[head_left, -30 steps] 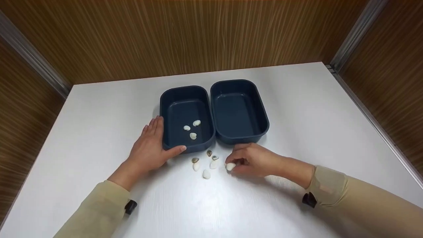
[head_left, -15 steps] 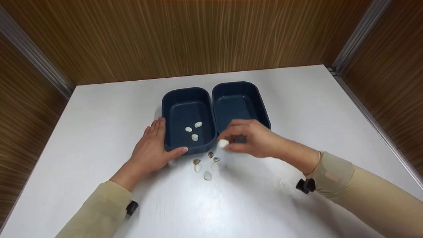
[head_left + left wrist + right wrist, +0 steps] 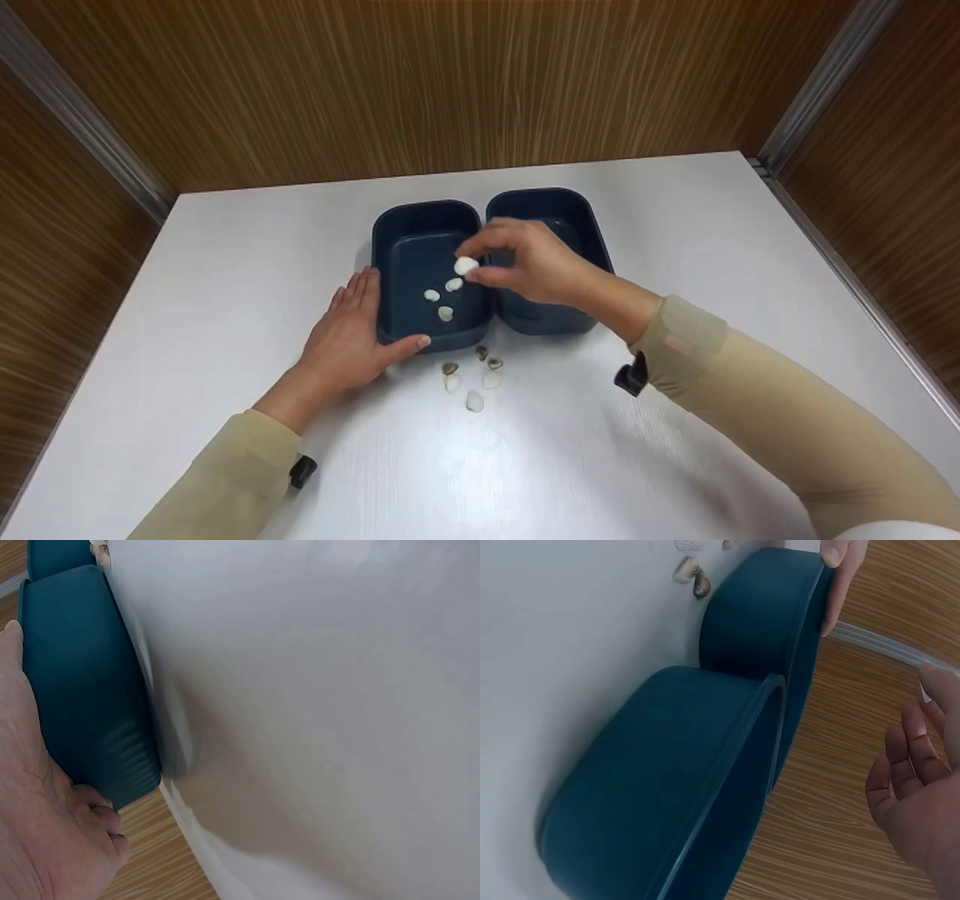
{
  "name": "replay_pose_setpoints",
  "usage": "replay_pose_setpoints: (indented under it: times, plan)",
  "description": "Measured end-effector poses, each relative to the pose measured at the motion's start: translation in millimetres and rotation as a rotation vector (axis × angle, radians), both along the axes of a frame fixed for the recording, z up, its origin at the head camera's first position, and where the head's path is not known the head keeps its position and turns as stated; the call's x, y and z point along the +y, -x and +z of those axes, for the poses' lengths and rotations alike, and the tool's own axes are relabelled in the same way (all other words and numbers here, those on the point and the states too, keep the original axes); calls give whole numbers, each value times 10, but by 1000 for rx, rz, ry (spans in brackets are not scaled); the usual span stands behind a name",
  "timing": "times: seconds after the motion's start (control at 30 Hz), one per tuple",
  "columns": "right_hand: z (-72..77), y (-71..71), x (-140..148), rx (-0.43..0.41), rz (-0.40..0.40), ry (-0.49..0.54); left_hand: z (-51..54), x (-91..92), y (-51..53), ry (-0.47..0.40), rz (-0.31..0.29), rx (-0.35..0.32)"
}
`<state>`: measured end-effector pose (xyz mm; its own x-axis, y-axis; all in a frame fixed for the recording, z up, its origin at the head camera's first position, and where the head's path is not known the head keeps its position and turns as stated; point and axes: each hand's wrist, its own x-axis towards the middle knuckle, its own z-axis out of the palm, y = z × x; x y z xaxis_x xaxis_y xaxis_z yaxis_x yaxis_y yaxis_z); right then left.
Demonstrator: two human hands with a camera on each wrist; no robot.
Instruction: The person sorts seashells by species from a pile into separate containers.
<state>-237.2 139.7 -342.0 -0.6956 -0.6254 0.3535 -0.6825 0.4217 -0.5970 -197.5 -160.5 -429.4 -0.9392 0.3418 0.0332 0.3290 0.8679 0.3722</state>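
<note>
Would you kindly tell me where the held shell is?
In the head view, the right hand pinches the shell over the left box, near the box's right side.

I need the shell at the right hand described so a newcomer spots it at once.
On the white table, go to the left dark blue bin. Toward that bin's right side, as the head view shows it, the right hand pinches a white shell. Unlike the three white shells lying in the bin, it is held up in a hand.
</note>
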Motion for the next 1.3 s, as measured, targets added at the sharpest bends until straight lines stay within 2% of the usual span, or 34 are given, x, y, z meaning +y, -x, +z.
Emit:
replay_pose_setpoints:
  times: [0.13,0.33,0.57,0.87,1.07,1.3]
  plan:
    - [-62,142,-135,-60,-38,2,-2,1,-7,2,7,-6]
    - [-174,328,-294,-106,-82,37,4,0,-10,8,8,-17]
    - [-315,486,-416,-174,-143,45,19,0,-4,13,9,-32]
    - [-441,552,-489,-207,-176,7,10,11,-9,7,10,-17]
    - [-459,558,-519,-246,-201,9,10,6,-21,2,7,-11]
    - [-457,585,-500,-191,-226,-59,26,16,-28,3,8,-13]
